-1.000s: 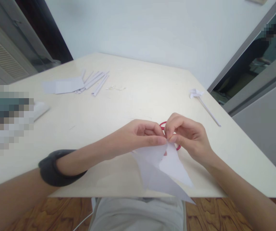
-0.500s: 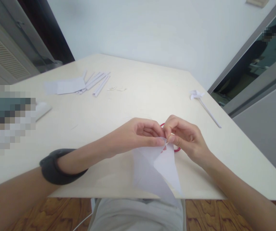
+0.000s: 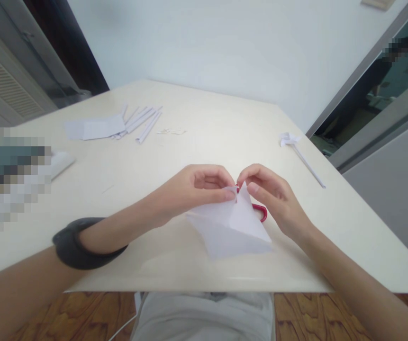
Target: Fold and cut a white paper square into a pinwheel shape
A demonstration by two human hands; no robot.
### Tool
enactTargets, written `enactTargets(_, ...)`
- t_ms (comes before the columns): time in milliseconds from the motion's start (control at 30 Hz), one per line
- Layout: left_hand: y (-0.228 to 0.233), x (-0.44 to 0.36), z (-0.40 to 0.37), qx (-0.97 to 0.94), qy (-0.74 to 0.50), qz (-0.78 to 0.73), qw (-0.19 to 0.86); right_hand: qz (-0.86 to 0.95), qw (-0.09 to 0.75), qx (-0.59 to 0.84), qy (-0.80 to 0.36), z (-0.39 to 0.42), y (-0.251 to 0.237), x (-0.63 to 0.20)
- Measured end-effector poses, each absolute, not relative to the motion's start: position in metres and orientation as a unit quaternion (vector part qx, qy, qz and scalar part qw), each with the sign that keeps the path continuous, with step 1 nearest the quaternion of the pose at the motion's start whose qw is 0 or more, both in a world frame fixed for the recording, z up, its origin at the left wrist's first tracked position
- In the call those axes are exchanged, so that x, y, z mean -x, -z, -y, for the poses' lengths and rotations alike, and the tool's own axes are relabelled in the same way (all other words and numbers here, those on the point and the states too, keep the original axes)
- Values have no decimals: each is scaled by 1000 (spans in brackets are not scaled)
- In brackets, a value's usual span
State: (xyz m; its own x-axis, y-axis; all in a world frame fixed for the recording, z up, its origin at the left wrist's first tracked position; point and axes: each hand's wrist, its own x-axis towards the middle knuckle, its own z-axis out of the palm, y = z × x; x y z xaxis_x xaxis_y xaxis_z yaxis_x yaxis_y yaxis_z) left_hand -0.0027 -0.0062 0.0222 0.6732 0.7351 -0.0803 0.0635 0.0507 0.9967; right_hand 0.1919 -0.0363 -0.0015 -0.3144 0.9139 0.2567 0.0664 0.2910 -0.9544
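A folded white paper sheet (image 3: 232, 227) lies on the cream table (image 3: 196, 142) near its front edge. My left hand (image 3: 200, 189) pinches the paper's top corner between thumb and fingers. My right hand (image 3: 275, 199) pinches the same corner from the right, fingertips nearly touching the left hand's. A red-handled tool, probably scissors (image 3: 260, 211), lies under the paper and my right hand, mostly hidden. A dark band (image 3: 79, 244) sits on my left wrist.
Cut paper sheets and rolled paper strips (image 3: 118, 124) lie at the far left. A small paper pinwheel on a stick (image 3: 298, 149) lies at the right. A pixelated patch covers the left edge. The table's front edge is close to my body.
The paper, which hung over the table's front edge, has been drawn up onto the table and folded flatter. Both hands have moved slightly away from me.
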Motion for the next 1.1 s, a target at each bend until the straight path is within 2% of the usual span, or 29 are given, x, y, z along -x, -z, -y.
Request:
enactTargets(167,-21,5,2,-631,-428,-366,534,598,434,478,-475,30,4,-198)
enactTargets(333,-20,6,0,-607,-472,-364,526,596,388,486,-508,27,5,-200)
enactTargets(567,-14,10,-2,-628,-386,-377,561,605,444,480,-454,27,5,-202)
enactTargets(700,-12,11,-7,-601,-408,-369,580,599,456,474,-458,26,4,-204)
enactTargets(800,-14,12,-13,-560,-377,-327,661,600,448,452,-485,26,3,-205)
enactTargets(933,-14,14,-17,-506,-221,-300,778,591,433,413,-542,29,0,-204)
enactTargets(1000,-11,14,-17,-511,-183,-304,783,600,405,396,-565,31,-1,-203)
enactTargets(1100,-6,12,-14,-581,-164,-322,730,630,347,374,-586,33,0,-198)
